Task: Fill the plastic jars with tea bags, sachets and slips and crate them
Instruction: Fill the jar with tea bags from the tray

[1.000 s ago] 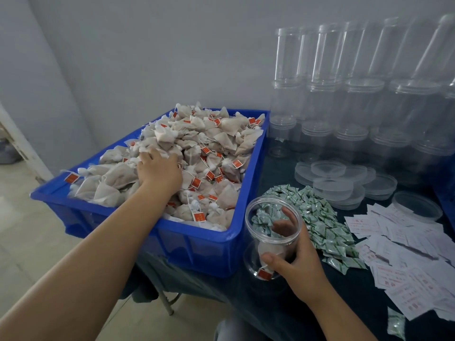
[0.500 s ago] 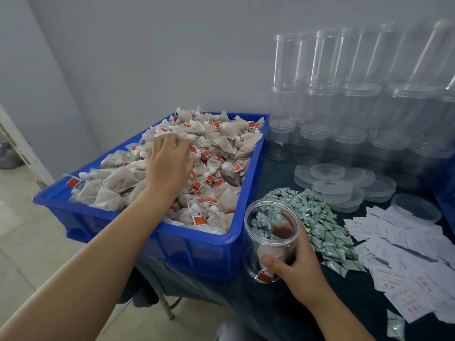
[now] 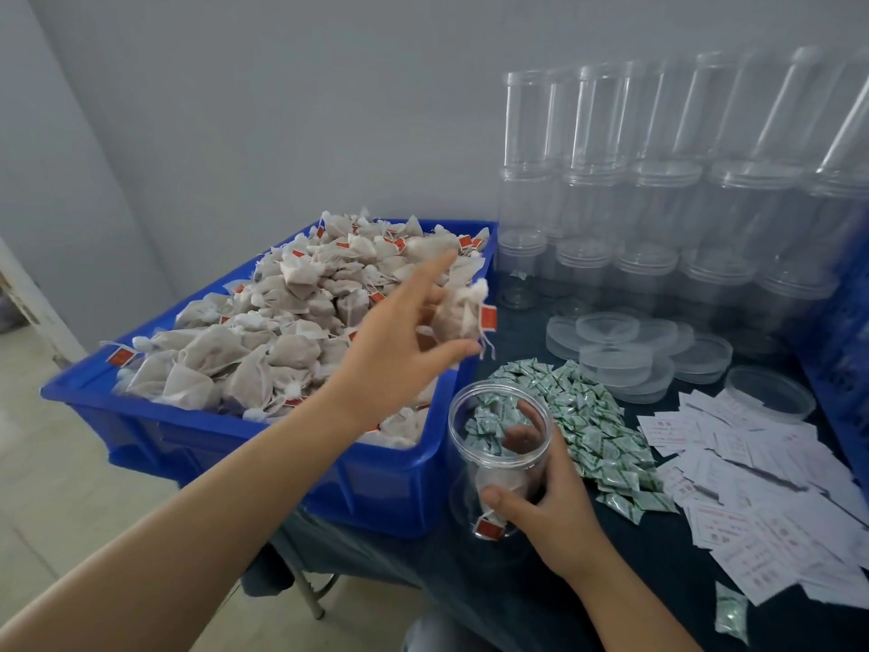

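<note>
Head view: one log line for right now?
left hand: pinching tea bag above blue crate | right hand: gripping open jar | step: bag to jar

Print on the slips (image 3: 771, 524) is too small to read.

**My dark-covered work table**

On my table's dark cloth (image 3: 658, 581) sit a blue plastic crate (image 3: 376, 487) at left, stacked clear plastic jars (image 3: 658, 218) at the back, clear round lids (image 3: 625, 360), a heap of green-and-white sachets (image 3: 597, 430) and scattered white paper slips (image 3: 776, 501).
</note>
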Tool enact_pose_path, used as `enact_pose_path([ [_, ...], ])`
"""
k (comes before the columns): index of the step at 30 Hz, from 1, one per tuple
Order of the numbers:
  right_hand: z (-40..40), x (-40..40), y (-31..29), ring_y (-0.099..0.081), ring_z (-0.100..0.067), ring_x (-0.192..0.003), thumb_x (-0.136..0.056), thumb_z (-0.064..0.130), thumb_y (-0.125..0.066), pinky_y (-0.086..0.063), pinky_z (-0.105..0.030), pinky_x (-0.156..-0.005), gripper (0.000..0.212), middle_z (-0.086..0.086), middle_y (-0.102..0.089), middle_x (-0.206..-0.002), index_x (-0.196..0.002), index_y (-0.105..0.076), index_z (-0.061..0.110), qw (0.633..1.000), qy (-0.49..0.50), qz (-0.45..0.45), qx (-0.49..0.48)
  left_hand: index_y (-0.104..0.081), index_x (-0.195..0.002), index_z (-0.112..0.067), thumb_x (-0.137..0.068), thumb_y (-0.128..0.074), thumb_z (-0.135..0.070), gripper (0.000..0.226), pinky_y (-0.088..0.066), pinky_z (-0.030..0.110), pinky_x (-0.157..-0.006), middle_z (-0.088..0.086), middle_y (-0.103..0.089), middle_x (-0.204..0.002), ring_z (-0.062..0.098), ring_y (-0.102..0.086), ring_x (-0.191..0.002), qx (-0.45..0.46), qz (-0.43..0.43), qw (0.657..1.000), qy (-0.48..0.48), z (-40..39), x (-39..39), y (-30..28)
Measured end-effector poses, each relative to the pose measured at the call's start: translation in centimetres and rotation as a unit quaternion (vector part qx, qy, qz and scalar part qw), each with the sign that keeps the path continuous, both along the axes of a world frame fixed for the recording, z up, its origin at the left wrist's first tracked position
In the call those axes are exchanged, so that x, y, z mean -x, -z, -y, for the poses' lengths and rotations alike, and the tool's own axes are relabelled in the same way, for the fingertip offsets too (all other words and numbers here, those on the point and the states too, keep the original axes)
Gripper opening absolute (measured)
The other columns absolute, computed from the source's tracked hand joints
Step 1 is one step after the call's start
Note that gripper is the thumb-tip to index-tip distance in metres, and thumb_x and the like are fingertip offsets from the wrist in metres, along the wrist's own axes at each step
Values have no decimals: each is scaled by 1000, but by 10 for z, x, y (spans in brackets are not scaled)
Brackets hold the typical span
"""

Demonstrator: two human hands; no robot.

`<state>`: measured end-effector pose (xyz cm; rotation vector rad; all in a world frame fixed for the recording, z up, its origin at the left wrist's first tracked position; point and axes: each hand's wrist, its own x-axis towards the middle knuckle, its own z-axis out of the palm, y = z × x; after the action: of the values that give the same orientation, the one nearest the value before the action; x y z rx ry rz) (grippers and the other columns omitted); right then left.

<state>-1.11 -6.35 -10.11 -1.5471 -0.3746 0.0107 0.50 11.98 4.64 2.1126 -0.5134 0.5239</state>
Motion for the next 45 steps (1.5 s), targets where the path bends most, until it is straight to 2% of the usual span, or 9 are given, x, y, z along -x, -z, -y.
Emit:
enact_pose_path([
  [4, 0, 0, -1, -59, 5, -112, -49, 45, -84, -50, -12, -84, 91, 8, -57, -127, -131, -45, 48, 1000, 1, 5, 1, -50, -134, -19, -78, -75, -20, 62, -51, 15, -84, -9, -57, -114, 4, -59, -99, -74, 14, 997, 33, 17, 8, 8],
  [9, 0, -2, 0, -64, -9, -112, -53, 41, -86, -54, -23, -84, 82, 1, -62, -124, -126, -51, 50, 1000, -7, 11, -11, -65, -119, -16, -77, -76, -21, 44, -50, 26, -86, -6, -58, -107, 5, -56, -97, -146, 17, 987, 59, 26, 12, 9],
  [14, 0, -2, -3, -67, -10, -109, -60, 28, -85, -54, -19, -82, 66, 11, -69, -117, -116, -59, 52, 1000, -13, 19, -18, -68, -115, -17, -78, -76, -22, 39, -46, 19, -85, -6, -59, -104, 3, -54, -92, -224, 7, 970, 88, 27, 13, 12],
  [22, 1, -4, 3, -66, -10, -110, -55, 32, -85, -53, -20, -83, 82, 8, -68, -118, -130, -52, 28, 1000, -5, -1, -16, -67, -101, -22, -80, -71, -23, 21, -48, 21, -76, -11, -67, -91, 1, -56, -79, -317, -63, 941, 96, 30, 9, 6],
  [24, 2, -4, 4, -64, -9, -114, -53, 35, -85, -52, -19, -86, 90, 8, -65, -125, -135, -48, 30, 1000, -10, -2, -12, -67, -101, -23, -82, -68, -21, 20, -49, 25, -76, -15, -64, -88, -1, -52, -74, -361, -76, 924, 100, 33, 8, 2],
  [28, 2, -4, 3, -61, -2, -118, -55, 35, -85, -51, -13, -87, 92, 20, -62, -126, -137, -44, 39, 1000, -15, 5, -2, -67, -96, -24, -83, -64, -21, 14, -37, 15, -62, -25, -45, -66, -12, -43, -62, -421, -75, 897, 111, 41, 5, -5],
  [31, 1, -4, 2, -60, -4, -119, -55, 36, -86, -51, -15, -87, 92, 13, -61, -130, -137, -45, 44, 1000, -12, 15, -1, -69, -94, -21, -86, -60, -21, 12, -33, 7, -56, -18, -53, -71, 0, -48, -65, -453, -102, 876, 130, 48, 2, -7],
  [33, 0, -3, 1, -60, -5, -119, -55, 38, -87, -51, -16, -88, 86, 12, -61, -129, -129, -48, 56, 999, -8, 31, 6, -69, -94, -18, -88, -58, -18, 13, -37, 11, -58, -13, -57, -77, 5, -50, -68, -476, -134, 856, 149, 52, 0, -5],
  [45, 0, -5, 3, -57, -6, -124, -53, 45, -89, -49, -24, -97, 88, 15, -58, -133, -126, -44, 67, 998, 6, 56, 30, -57, -79, -17, -90, -55, -10, 13, -32, 18, -54, -5, -48, -68, 12, -41, -61, -556, -200, 786, 183, 68, -13, 3],
])
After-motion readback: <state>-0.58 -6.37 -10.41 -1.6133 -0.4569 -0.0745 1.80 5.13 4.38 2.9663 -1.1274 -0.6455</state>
